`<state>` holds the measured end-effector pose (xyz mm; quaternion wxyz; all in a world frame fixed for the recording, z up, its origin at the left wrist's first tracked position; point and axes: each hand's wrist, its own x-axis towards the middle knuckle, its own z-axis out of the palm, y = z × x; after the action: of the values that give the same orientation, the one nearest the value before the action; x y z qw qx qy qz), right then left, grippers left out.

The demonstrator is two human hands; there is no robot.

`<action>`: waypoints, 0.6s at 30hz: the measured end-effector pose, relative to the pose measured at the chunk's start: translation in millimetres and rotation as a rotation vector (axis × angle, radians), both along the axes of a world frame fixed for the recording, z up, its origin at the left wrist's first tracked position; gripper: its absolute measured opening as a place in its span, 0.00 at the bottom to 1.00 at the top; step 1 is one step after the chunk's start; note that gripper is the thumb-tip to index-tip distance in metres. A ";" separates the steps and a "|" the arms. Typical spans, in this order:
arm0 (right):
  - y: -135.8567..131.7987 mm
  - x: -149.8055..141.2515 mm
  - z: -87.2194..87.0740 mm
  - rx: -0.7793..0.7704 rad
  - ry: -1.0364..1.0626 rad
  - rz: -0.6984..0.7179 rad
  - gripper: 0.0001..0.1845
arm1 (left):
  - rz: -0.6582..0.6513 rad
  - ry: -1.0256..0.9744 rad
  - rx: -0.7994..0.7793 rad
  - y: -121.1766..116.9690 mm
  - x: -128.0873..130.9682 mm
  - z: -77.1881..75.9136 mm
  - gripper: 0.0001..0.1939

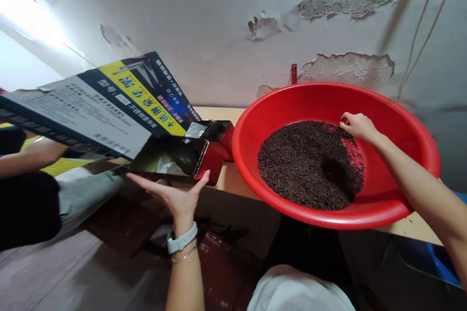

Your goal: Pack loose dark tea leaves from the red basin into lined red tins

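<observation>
A wide red basin [244, 155] holds a heap of loose, dark, dry shreds that look like tea leaves [299, 165]. Over its far right part is my right hand [359, 126], thumb and fingertips pinched together; whatever lies between them is too small to make out. My left hand [178, 197] is spread at the near side of an open-topped red box [213, 167], thumb towards its right end and fingers towards its left. Something clear, like plastic film, shows inside that box. Whether the hand bears the box's weight, I cannot tell.
Behind the box stands a second red box [226, 138] by a large printed cardboard piece [120, 102]. Another person's arm [32, 158] shows at the left. A pale tabletop [233, 180] carries the basin, against a peeling wall [219, 34].
</observation>
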<state>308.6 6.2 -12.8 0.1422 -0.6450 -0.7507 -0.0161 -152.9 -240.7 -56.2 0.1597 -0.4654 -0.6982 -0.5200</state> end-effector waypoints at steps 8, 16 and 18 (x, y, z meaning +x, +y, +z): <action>-108.6 -60.0 102.0 0.511 0.606 0.563 0.05 | -0.257 0.363 0.211 8.3 70.8 81.2 0.73; -195.9 -70.6 122.9 0.579 0.272 0.278 0.18 | -0.656 0.572 0.251 56.1 173.9 101.0 0.67; -193.5 -53.4 113.2 0.570 0.256 0.165 0.22 | -0.755 0.533 0.244 66.1 199.2 103.4 0.62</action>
<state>255.2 -187.3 100.5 0.4113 -0.5130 -0.7416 -0.1331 46.3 -174.6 47.1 0.1867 -0.7814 -0.3491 -0.4823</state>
